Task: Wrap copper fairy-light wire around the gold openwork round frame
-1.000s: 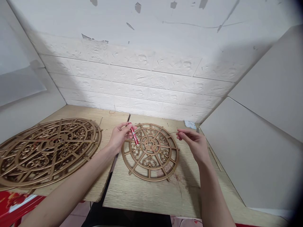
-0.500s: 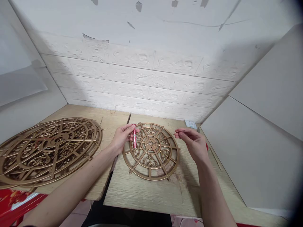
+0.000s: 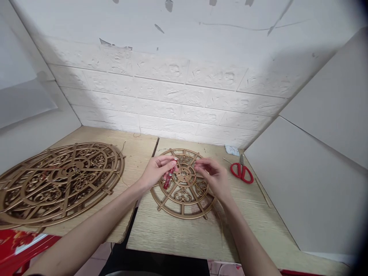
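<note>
My left hand (image 3: pixel 158 171) is closed on a small red tube with shiny bands (image 3: pixel 169 177), which tilts over the left part of a round gold openwork panel (image 3: pixel 181 215). Close by, over the upper right part of this panel, my right hand (image 3: pixel 214 176) pinches a thin cord at its fingertips. The cord's tail (image 3: pixel 221 226) trails below my right wrist onto the table. Exactly how the cord runs between the two hands is too fine to make out.
More gold openwork panels (image 3: pixel 64 202) lie stacked at the left, with loose cords over them. Red-handled scissors (image 3: pixel 242 172) and a small pale blue packet (image 3: pixel 231 150) lie at the right. A dark gap (image 3: pixel 132 224) divides the tabletops. White walls stand behind and at both sides.
My right hand has moved left, close to my left hand, uncovering the scissors. My left hand has shifted slightly right and down, and the red tube has gone from upright to tilted.
</note>
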`<state>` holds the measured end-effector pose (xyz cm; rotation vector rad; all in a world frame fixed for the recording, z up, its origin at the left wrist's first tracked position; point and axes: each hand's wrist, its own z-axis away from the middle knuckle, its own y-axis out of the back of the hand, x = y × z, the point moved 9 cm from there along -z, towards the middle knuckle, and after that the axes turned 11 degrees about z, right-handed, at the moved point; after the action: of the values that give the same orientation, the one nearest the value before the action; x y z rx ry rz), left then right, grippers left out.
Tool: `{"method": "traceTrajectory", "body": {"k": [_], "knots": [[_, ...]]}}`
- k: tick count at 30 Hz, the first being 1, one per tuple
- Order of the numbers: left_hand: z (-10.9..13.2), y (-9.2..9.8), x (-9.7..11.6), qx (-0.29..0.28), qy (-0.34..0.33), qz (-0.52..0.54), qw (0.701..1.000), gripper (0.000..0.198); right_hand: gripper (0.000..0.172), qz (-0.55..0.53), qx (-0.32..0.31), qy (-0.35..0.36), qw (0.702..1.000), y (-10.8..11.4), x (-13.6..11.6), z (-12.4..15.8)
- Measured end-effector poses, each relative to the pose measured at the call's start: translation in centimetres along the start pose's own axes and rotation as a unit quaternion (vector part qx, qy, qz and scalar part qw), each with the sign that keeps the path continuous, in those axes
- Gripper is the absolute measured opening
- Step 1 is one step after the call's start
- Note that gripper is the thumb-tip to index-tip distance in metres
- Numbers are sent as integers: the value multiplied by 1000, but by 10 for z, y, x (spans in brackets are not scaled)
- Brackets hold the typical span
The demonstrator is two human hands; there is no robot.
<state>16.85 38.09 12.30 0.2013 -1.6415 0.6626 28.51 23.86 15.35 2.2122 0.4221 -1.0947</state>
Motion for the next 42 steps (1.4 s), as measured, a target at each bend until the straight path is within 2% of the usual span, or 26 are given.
{"method": "traceTrajectory", "body": {"k": [3,6,11,18,20,23,25,27,38,42], "knots": [[4,-11,-1,-55,13,-5,998,40,11,118,25,78,990,-2,-15,3],[5,-13,0,-72,16,-3,997,42,12,182,49,104,977,2,-16,4],[6,-13,2,-69,14,-12,997,40,13,201,58,74,975,9,-6,3],[9,-19,1,-91,21,-24,995,50,22,209,58,54,975,12,-3,0],[9,-19,1,-89,19,-23,996,49,19,168,69,21,983,16,6,-2],[7,-16,-1,-79,21,-14,997,37,14,-3,117,-79,990,27,31,-2],[6,-14,-4,-73,23,-11,997,31,15,-139,150,-139,969,33,48,-1],[5,-13,-6,-74,23,-10,997,30,17,-222,175,-169,944,40,58,0],[4,-12,-7,-64,27,-3,998,30,19,-282,288,-207,892,84,78,9],[5,-11,-4,-56,24,0,998,28,19,-284,277,-189,898,84,71,7]]}}
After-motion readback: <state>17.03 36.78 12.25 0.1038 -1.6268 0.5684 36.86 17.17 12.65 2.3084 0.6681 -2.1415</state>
